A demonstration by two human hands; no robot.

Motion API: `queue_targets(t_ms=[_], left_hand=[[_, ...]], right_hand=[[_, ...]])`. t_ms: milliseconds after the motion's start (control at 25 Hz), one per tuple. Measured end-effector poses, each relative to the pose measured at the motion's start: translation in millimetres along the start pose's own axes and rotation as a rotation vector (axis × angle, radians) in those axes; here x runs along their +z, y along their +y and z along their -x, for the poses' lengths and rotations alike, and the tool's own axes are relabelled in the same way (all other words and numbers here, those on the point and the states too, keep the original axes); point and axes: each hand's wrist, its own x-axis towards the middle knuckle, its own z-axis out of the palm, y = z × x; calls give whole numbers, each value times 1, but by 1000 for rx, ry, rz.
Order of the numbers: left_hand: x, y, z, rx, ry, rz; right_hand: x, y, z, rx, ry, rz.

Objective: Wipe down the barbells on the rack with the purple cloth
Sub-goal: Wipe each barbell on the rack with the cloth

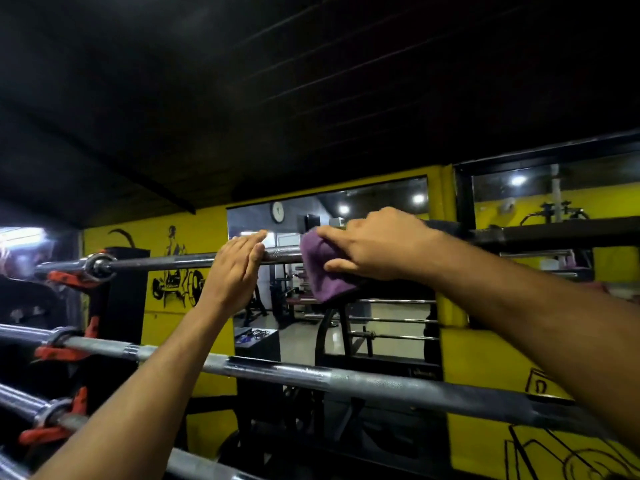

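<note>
I have the purple cloth [320, 268] draped over the top barbell [194, 260] and my right hand [374, 247] holds it there, thumb under and fingers spread over the fold, so the hand is curled round cloth and bar together. My left hand [235, 271] lies just left of the cloth on the same bar, fingers straight and close together, palm flat against the steel; it steadies the bar and grips nothing.

Everything turns on how this bar runs. Its long axis crosses in front of me almost level, from its collar [98, 266] far to the left of the cloth, past my left hand, through the cloth and on to the right. The cloth sits near the middle of the bar, so I judge the next stroke has to slide along the shaft. To the left my own left hand is in the way and would have to lift or move ahead; to the right the way looks free.

The bar right of the cloth is hidden behind my right hand and forearm, and I cannot tell where it ends. Below the cloth the second barbell [311, 372] slants down to the right, with more bars lower still, cut off by the frame edge. The rack's [121, 306] red hooks show only left of the cloth.
</note>
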Motion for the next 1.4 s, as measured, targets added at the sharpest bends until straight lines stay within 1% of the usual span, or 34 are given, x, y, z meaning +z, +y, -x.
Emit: queue_targets(t_ms=[80, 160, 240, 320, 400, 480, 560, 600, 680, 760, 840, 960, 1000, 1040, 1120, 1160, 1200, 1240, 1320, 1400], left_hand=[[0, -4, 5, 44, 19, -7], [5, -7, 12, 54, 54, -44], [11, -6, 16, 24, 101, -60], [16, -1, 16, -17, 114, -45], [15, 1, 18, -30, 97, -38], [10, -1, 17, -20, 69, -40], [5, -4, 16, -1, 40, -38], [3, -5, 17, 8, 30, -35], [1, -6, 18, 22, 3, -30], [1, -7, 18, 20, -12, -28], [-1, -8, 16, 21, -45, -24], [-13, -15, 16, 75, -139, 26], [-22, -26, 17, 84, -139, 34], [-30, -38, 18, 64, -95, 30], [-46, -79, 13, -62, 39, -40], [-54, -106, 9, -147, 59, -96], [-59, -134, 7, -214, 30, -144], [-61, -157, 5, -243, -28, -171], [-55, -186, 4, -216, -103, -113], [-45, -199, 7, -166, -46, -16]], right_hand=[[-8, 18, 23, 31, -53, -30], [-16, 19, 35, 95, -76, -1], [-15, 6, 21, 153, -56, 0], [-6, -14, -8, 165, -31, -7], [3, -38, -32, 115, -3, 67], [6, -46, -37, 67, 45, 106], [3, -29, -20, 25, 50, 78], [2, -14, -9, 22, 26, 40], [-7, 7, 10, 100, -71, -45], [-10, 7, 7, 188, -136, -97], [-6, -6, -15, 197, -102, -87], [1, -24, -32, 146, 4, -78], [0, -24, -35, 146, 9, -92], [-2, -19, -33, 160, 5, -110], [-5, -13, -39, 226, 27, -139], [-5, -18, -50, 250, 58, -154], [-3, -28, -62, 250, 81, -153], [0, -42, -75, 222, 84, -137], [9, -67, -92, 167, 44, -76], [13, -76, -103, 225, -5, -35]])
